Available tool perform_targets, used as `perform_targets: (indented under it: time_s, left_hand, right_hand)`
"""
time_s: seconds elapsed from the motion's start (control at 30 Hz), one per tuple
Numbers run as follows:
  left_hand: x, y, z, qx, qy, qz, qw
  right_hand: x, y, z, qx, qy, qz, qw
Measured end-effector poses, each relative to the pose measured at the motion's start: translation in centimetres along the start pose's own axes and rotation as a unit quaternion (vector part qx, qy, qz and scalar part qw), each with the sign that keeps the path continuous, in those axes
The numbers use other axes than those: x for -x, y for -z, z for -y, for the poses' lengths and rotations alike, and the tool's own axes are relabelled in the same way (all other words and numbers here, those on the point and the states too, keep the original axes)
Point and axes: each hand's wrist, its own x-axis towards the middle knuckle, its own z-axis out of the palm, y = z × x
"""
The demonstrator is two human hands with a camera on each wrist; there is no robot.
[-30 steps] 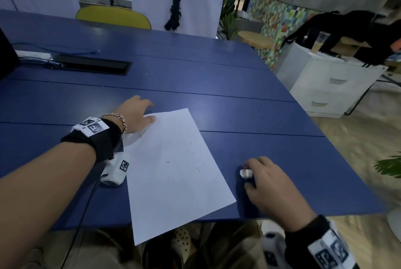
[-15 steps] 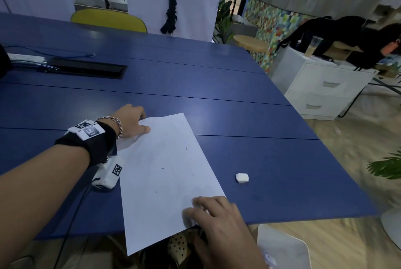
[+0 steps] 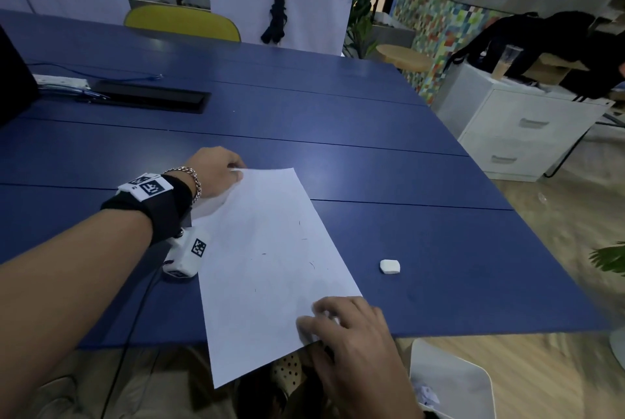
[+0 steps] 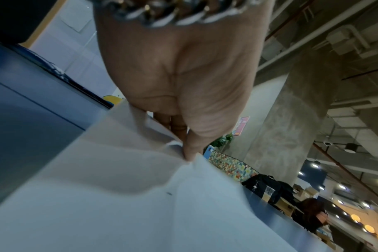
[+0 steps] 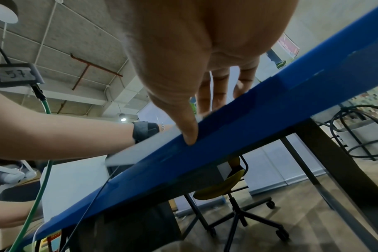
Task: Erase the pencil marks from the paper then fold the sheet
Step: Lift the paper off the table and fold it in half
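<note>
A white sheet of paper (image 3: 270, 266) lies slantwise on the blue table (image 3: 338, 134), its near end hanging over the table's near edge. A few short pencil marks (image 3: 309, 264) show on its middle and right part.

The left hand (image 3: 216, 175) is at the far left corner of the sheet. In the left wrist view its thumb and fingers (image 4: 190, 145) pinch that corner, and the paper is lifted and rumpled there, with a small wave running back from the pinch.

The right hand (image 3: 351, 334) is at the near right corner of the sheet, at the table's near edge. Its fingers (image 3: 311, 324) lie curved on top of the paper. In the right wrist view the thumb (image 5: 188, 133) points down against the front edge of the table with the paper's edge beside it; whether the thumb has caught the sheet from below cannot be told.

The white eraser (image 3: 390, 266) lies by itself on the table to the right of the paper, apart from it and beyond the right hand, touched by neither hand.
</note>
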Motion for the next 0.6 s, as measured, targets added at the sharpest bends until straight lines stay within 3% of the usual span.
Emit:
perform_targets:
  time_s: [0.2,0.4,0.47,0.6]
  left_hand:
    - [1.2,1.6,0.3,0.017,0.009,0.003,1.0]
    - [1.9,2.8,1.9,0.02,0.044,0.088,0.995]
    - [2.4,3.1,2.4,0.035,0.048,0.121,0.991]
    - [4.1,3.5,3.7,0.156,0.08,0.16,0.971]
  right_hand:
    - [1.5,0.2,-0.3,-0.025,0.06,-0.103,0.993]
    - [1.2,2.4,-2.1,-0.157,-0.078,-0.058,0.983]
    - [1.1,3.2,-2.0,-0.239,-0.145,-0.043,0.959]
    - [1.3,4.3,-2.1,-0.42,-0.273,-0.023,0.865]
